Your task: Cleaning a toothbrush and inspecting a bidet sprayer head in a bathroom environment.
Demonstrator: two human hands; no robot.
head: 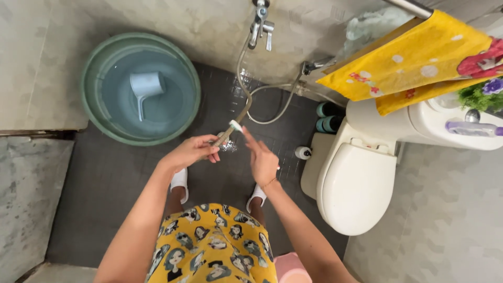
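Head view: left hand (191, 152) grips spray hose (226, 135) angled up-right; right hand (262, 160) open, fingers straight.

green basin (94, 112) holding water, blue scoop (145, 86) floating | white toilet (356, 186) sitting closed | yellow towel (414, 57) hanging on rail

Left hand (191, 151) grips a hand sprayer (234, 126) w/ white head, its metal hose (245, 99) running up to the wall tap (261, 26); right hand (261, 160) is open, fingers up, just beside the spray head. Behind: green basin (89, 97) of water w/ pale blue dipper (145, 87) floating in it, on dark tiled floor (110, 183). At right, white toilet (356, 183), lid down, near a yellow floral towel (414, 57) on a rail.
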